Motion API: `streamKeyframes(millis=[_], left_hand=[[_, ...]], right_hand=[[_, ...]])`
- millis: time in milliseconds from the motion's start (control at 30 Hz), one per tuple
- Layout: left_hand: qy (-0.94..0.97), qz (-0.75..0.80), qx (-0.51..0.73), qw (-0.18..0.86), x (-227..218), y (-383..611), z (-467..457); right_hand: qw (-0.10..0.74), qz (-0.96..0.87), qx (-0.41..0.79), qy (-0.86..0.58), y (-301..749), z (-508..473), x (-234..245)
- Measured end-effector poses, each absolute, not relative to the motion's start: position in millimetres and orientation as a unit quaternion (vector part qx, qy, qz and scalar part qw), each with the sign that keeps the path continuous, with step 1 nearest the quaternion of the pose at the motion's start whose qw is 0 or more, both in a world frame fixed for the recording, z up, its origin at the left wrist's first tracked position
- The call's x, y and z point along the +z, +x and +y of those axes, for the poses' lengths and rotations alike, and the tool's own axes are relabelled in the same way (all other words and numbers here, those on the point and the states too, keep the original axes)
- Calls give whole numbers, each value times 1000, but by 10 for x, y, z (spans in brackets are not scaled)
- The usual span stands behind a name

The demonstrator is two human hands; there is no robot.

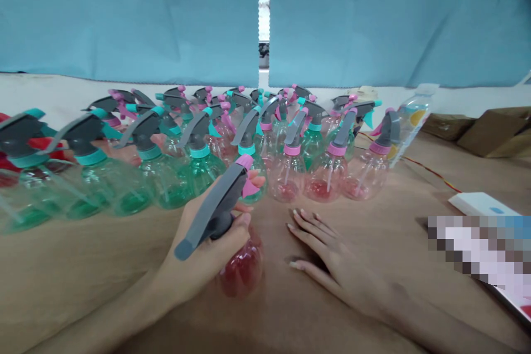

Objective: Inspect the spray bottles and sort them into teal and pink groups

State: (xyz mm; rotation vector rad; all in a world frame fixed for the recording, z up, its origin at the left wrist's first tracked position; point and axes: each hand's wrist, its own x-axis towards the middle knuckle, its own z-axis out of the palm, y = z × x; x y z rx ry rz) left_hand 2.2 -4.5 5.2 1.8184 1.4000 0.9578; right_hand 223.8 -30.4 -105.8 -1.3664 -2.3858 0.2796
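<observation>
My left hand (203,249) grips the neck of a clear plastic spray bottle (241,268), which has red liquid inside. Its grey sprayer head (211,211) with a pink trigger tilts toward the lower left across my fingers. My right hand (332,257) lies flat and empty on the brown paper-covered table (83,282), its fingers spread, a little to the right of that bottle. Just beyond both hands stand several green-tinted spray bottles (166,177) and several pink-tinted ones (319,180), crowded in rows.
A blue curtain (124,16) hangs behind the bottles. To the right lie a clear plastic bottle (410,121), a thin wire (427,168), a white box (481,203), a pixelated blurred object (477,249) and brown cardboard (489,133).
</observation>
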Motion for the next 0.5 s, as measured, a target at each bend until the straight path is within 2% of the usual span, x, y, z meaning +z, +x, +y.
streamKeyframes(millis=[500], left_hand=[[704, 537, 361, 293, 30, 12, -32]], right_hand=[[180, -851, 93, -485, 2223, -323, -1057]])
